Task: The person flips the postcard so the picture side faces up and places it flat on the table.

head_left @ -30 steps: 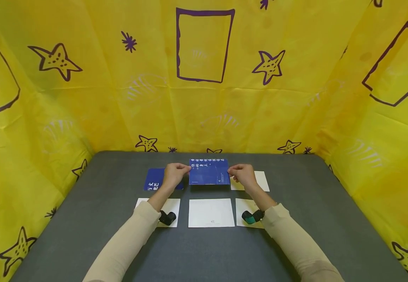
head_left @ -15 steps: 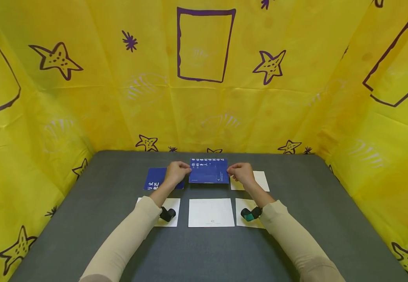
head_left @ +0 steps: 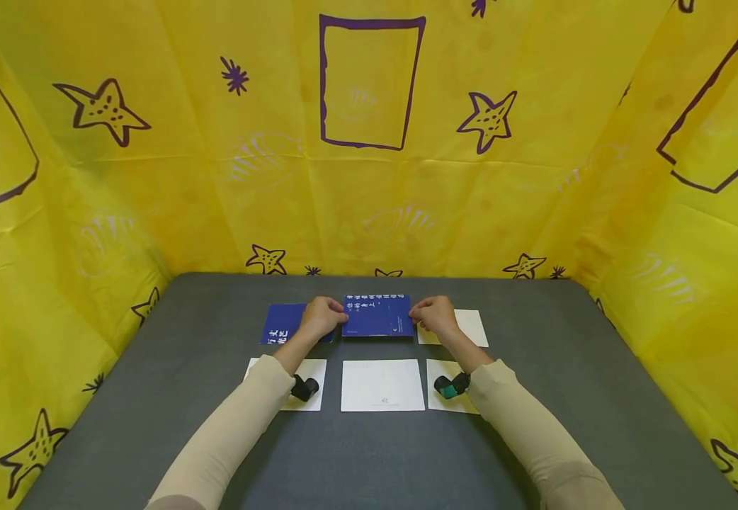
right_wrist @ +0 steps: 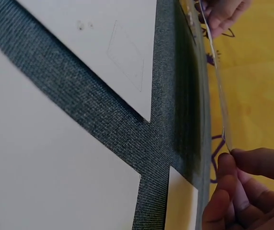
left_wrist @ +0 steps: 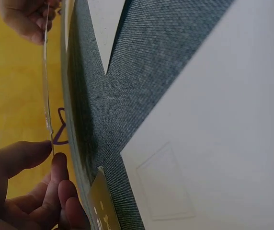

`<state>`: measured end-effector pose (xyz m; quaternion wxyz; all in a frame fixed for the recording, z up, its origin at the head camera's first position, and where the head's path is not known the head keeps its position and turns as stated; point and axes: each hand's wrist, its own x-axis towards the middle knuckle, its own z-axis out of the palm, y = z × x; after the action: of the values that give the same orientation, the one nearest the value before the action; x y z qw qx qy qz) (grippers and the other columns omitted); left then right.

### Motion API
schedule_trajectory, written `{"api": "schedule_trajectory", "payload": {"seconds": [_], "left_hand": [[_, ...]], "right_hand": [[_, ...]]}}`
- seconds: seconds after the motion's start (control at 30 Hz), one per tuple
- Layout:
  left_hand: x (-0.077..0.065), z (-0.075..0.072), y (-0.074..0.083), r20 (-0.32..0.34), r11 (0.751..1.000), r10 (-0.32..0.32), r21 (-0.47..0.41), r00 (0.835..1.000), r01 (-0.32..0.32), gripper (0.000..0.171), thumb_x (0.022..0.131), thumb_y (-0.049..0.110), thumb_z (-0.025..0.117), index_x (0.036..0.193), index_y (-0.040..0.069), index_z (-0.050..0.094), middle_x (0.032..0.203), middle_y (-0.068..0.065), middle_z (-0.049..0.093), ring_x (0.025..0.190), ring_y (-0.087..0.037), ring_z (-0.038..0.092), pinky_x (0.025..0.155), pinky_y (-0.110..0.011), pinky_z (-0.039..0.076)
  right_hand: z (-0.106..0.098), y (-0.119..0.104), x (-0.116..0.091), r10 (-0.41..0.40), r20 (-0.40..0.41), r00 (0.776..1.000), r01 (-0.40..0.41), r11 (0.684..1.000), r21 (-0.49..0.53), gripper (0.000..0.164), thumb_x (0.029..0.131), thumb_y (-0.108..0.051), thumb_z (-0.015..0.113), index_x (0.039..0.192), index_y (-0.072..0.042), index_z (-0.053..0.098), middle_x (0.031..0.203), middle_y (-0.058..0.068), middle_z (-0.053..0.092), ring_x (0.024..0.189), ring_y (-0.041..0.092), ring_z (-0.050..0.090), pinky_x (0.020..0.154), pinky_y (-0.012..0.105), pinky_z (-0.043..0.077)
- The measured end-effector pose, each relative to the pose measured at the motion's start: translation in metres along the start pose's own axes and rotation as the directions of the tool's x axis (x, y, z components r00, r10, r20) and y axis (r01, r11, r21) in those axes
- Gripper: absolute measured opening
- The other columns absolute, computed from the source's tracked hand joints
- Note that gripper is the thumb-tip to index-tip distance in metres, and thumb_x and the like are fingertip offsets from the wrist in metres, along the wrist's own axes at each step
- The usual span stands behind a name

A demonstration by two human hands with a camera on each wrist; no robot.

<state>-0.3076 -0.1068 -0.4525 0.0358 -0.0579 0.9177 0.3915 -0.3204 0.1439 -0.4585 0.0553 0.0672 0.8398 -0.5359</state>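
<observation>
Above the far middle of the table is a blue card point(head_left: 378, 320) with white printed characters, raised off the surface. My left hand point(head_left: 319, 317) pinches its left edge between thumb and forefinger. At the opposite edge, my right hand point(head_left: 436, 316) holds it the same way. Both wrist views catch the card nearly edge-on, as a thin strip point(left_wrist: 45, 81) point(right_wrist: 217, 76). Another blue card point(head_left: 280, 322) lies on the table, partly behind my left hand. A white card point(head_left: 471, 327) lies partly behind my right hand.
Nearer the front, three white cards lie in a row: left point(head_left: 314, 368), middle point(head_left: 382, 382) and right point(head_left: 445, 367). My wrists and forearms partly cover the outer two. The grey table point(head_left: 369, 460) meets a yellow patterned cloth point(head_left: 369, 198) at the back and sides.
Over the last half second the blue card has come down a little toward the table, with both hands still pinching its edges. The other cards have not moved.
</observation>
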Motion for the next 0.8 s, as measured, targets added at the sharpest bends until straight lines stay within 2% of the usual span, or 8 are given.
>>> {"api": "schedule_trajectory", "payload": {"seconds": [0.17, 0.33, 0.47, 0.6, 0.8], "left_hand": [[0.0004, 0.0017, -0.0027, 0.025, 0.997, 0.013, 0.07, 1.0, -0.015, 0.025, 0.082, 0.02, 0.075, 0.101, 0.005, 0.073, 0.108, -0.013, 0.072, 0.105, -0.034, 0.063, 0.092, -0.046, 0.046], [0.0007, 0.0045, -0.0045, 0.029, 0.987, 0.05, 0.151, 0.998, -0.054, 0.024, 0.08, 0.018, 0.077, 0.099, 0.004, 0.072, 0.105, -0.013, 0.073, 0.105, -0.035, 0.063, 0.096, -0.048, 0.044], [0.0012, 0.0064, -0.0056, 0.05, 0.976, 0.061, 0.208, 0.997, -0.07, 0.024, 0.079, 0.017, 0.077, 0.098, 0.004, 0.071, 0.103, -0.013, 0.073, 0.098, -0.034, 0.065, 0.09, -0.047, 0.047], [0.0016, 0.007, -0.0062, 0.064, 0.972, 0.051, 0.226, 0.997, -0.064, 0.024, 0.079, 0.017, 0.077, 0.099, 0.005, 0.071, 0.104, -0.013, 0.072, 0.095, -0.033, 0.065, 0.086, -0.045, 0.049], [-0.0007, 0.0075, -0.0042, 0.076, 0.967, 0.055, 0.245, 0.996, -0.072, 0.03, 0.082, 0.019, 0.075, 0.106, 0.002, 0.071, 0.111, -0.015, 0.071, 0.1, -0.034, 0.065, 0.09, -0.046, 0.05]], "right_hand": [[0.0021, -0.0005, 0.0001, -0.023, 0.004, 1.0, 0.023, 0.999, -0.031, 0.012, 0.082, -0.004, 0.069, 0.086, 0.007, 0.072, 0.062, 0.007, 0.066, 0.051, 0.014, 0.051, 0.046, 0.022, 0.04], [0.0031, -0.0025, 0.0011, 0.006, 0.01, 1.0, -0.005, 0.996, -0.094, 0.013, 0.082, -0.005, 0.07, 0.087, 0.006, 0.072, 0.061, 0.005, 0.066, 0.05, 0.013, 0.05, 0.046, 0.022, 0.039], [0.0055, -0.0026, 0.0017, 0.023, 0.013, 1.0, -0.021, 0.989, -0.149, 0.011, 0.082, -0.005, 0.071, 0.086, 0.005, 0.072, 0.062, 0.005, 0.066, 0.048, 0.011, 0.048, 0.045, 0.021, 0.037], [0.0076, -0.0027, 0.0014, 0.034, 0.013, 0.999, -0.031, 0.981, -0.192, 0.009, 0.079, -0.005, 0.073, 0.082, 0.003, 0.071, 0.059, 0.004, 0.065, 0.045, 0.01, 0.047, 0.043, 0.02, 0.034], [0.0077, -0.0011, 0.0003, 0.039, 0.013, 0.999, -0.035, 0.978, -0.204, 0.01, 0.078, -0.003, 0.073, 0.085, 0.004, 0.071, 0.056, 0.002, 0.065, 0.045, 0.009, 0.05, 0.043, 0.019, 0.035]]}}
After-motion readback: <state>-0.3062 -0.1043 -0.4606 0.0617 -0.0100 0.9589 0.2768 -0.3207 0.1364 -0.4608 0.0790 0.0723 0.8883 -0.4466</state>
